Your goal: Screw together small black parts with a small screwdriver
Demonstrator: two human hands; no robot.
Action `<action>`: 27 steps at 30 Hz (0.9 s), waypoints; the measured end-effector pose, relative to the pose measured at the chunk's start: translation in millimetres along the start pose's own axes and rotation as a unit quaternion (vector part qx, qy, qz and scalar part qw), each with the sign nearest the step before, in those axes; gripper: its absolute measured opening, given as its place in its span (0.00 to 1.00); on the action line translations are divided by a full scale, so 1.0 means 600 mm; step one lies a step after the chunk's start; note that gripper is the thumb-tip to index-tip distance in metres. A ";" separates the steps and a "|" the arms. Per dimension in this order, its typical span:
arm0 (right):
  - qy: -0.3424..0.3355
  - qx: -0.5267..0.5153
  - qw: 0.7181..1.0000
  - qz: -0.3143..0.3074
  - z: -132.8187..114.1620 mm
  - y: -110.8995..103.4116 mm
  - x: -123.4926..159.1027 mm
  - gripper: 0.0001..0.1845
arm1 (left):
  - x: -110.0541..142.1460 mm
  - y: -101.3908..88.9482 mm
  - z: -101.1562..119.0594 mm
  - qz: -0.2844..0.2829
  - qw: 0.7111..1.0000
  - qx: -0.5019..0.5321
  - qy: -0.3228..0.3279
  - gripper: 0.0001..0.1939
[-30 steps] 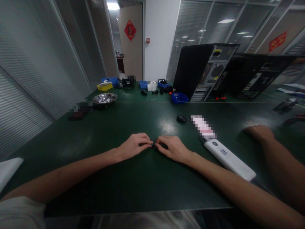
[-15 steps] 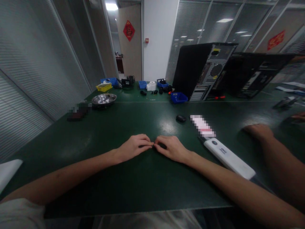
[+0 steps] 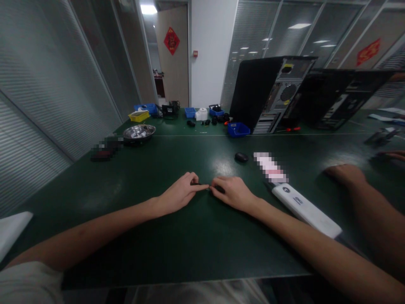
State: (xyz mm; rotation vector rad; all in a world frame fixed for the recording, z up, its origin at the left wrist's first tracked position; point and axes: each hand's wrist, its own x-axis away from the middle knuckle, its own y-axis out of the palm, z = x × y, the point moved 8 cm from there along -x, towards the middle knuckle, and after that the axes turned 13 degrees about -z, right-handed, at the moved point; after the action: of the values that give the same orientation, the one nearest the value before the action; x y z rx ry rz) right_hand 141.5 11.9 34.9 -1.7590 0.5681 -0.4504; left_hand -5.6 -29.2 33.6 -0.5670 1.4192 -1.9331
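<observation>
Over the middle of the green table (image 3: 177, 249), my left hand (image 3: 179, 192) reaches rightward. Its index finger is stretched out, its other fingers curled in. That fingertip meets the fingers of my right hand (image 3: 232, 192), which are bent into a pinch. A tiny light speck shows where the fingertips come together; what it is, I cannot make out. A black computer mouse (image 3: 241, 157) lies beyond my right hand. To the right of that hand lies a long white device (image 3: 306, 211) with a round dark spot near its far end.
A co-worker's forearm (image 3: 373, 211) rests at the right. Farther back stand a black computer tower (image 3: 257, 90), a blue bin (image 3: 238, 130), a metal bowl (image 3: 139, 134) and a yellow basket (image 3: 138, 116). A white object (image 3: 12, 230) sits at the left edge.
My left index finger has straightened while its other fingers curled in and lifted slightly. Both hands have shifted a little to the right, fingertips still together.
</observation>
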 end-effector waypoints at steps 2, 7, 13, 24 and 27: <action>0.006 0.030 1.000 -0.007 -0.001 0.001 -0.001 0.11 | -0.002 0.001 0.000 -0.001 1.000 0.000 -0.002 0.23; 0.027 0.046 0.999 -0.010 0.003 -0.003 0.001 0.12 | -0.001 -0.005 -0.008 0.032 0.998 0.048 -0.029 0.24; 0.050 0.001 0.999 0.005 0.018 -0.008 0.002 0.12 | 0.003 -0.009 0.008 0.017 0.992 0.118 0.027 0.14; 0.057 -0.024 0.998 0.011 0.024 -0.003 -0.001 0.11 | 0.000 0.004 0.017 -0.001 0.994 0.092 0.065 0.16; 0.057 -0.028 0.998 0.007 0.025 -0.003 -0.001 0.11 | 0.001 -0.005 -0.006 0.025 0.993 0.111 0.038 0.16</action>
State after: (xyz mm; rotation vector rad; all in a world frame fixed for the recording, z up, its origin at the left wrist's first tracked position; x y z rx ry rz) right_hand 150.0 24.1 32.9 -1.7901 0.6794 -0.5322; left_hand -9.5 -26.8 35.5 -0.3553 1.2301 -2.0563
